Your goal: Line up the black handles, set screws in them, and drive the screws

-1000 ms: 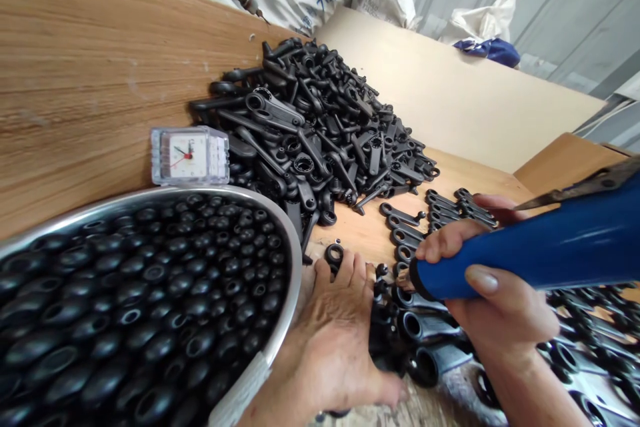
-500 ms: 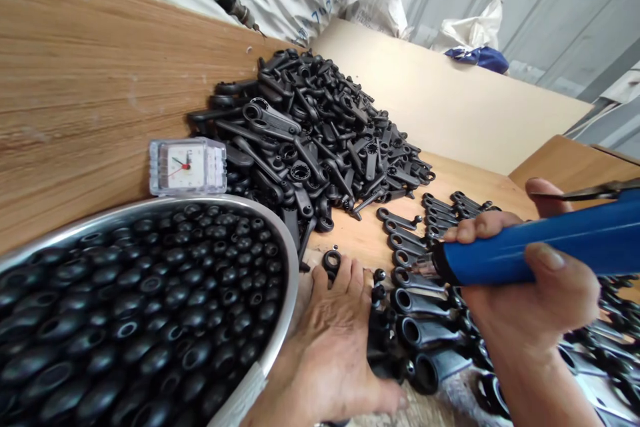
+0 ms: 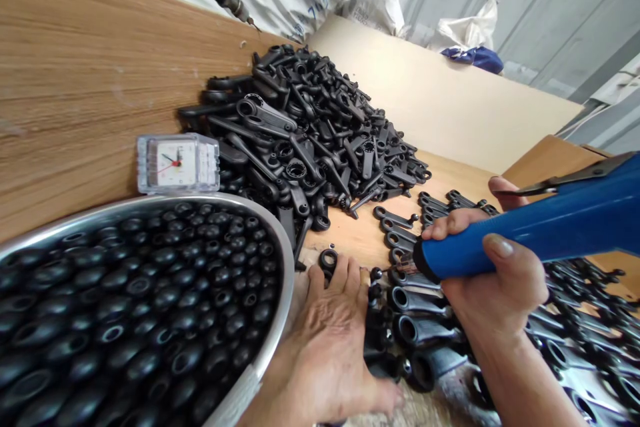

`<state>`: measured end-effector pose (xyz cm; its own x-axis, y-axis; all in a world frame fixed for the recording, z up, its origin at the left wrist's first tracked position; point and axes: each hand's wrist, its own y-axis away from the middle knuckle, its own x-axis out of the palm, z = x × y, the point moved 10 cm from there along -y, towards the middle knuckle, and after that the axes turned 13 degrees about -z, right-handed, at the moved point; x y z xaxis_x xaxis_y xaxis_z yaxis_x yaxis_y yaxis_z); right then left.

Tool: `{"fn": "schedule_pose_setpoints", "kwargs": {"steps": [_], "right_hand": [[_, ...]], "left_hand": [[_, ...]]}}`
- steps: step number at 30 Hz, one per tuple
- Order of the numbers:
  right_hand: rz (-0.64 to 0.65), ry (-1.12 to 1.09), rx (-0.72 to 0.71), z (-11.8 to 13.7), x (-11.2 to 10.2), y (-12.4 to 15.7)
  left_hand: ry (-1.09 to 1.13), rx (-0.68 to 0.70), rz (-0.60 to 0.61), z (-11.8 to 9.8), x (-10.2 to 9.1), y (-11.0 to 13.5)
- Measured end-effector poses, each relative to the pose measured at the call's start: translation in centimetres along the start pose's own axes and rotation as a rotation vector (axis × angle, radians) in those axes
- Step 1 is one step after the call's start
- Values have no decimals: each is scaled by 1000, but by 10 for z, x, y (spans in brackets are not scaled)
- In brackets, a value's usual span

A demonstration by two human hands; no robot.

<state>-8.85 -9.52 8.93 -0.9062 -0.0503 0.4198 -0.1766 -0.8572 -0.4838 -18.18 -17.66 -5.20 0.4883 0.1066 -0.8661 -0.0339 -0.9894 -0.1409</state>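
My left hand [image 3: 335,333] lies palm down on the bench, thumb out to the side. Its fingers hold down a black crank handle [image 3: 329,259], whose ring end shows past the fingertips; the rest is hidden beneath the hand. My right hand [image 3: 500,273] is wrapped round a blue power screwdriver [image 3: 480,243] with a metal lever on top. The screwdriver's clear nose points left, just right of my left fingers and over a row of crank handles [image 3: 417,300] with small knobs. Whether its tip touches anything, I cannot tell.
A metal bowl [image 3: 287,260] full of black oval knobs [image 3: 150,307] stands at left. Behind it are a clear-cased clock [image 3: 177,161] and a large heap of black crank handles [image 3: 320,127]. Wooden boards [image 3: 440,93] wall the bench. More cranks [image 3: 585,333] lie at right.
My right hand has moved left with the screwdriver, bringing its nose closer to my left fingers. My left hand stays on the crank handle. The view has shifted slightly.
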Motion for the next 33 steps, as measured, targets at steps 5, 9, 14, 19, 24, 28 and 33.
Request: {"fn": "schedule_pose_setpoints", "kwargs": {"steps": [5, 9, 14, 19, 24, 28, 33], "right_hand": [[3, -1, 9, 1, 0, 2], [14, -27, -8, 6, 1, 1], [6, -8, 1, 3, 0, 2], [23, -5, -1, 0, 0, 3], [45, -2, -17, -1, 1, 4], [58, 9, -22, -2, 2, 5], [86, 14, -23, -3, 5, 8]], "left_hand": [[2, -4, -23, 1, 0, 0], [2, -3, -29, 3, 2, 0], [-1, 9, -46, 2, 2, -1], [3, 5, -29, 4, 3, 0], [1, -5, -28, 1, -1, -2], [21, 5, -38, -1, -3, -2], [68, -5, -68, 2, 1, 0]]}}
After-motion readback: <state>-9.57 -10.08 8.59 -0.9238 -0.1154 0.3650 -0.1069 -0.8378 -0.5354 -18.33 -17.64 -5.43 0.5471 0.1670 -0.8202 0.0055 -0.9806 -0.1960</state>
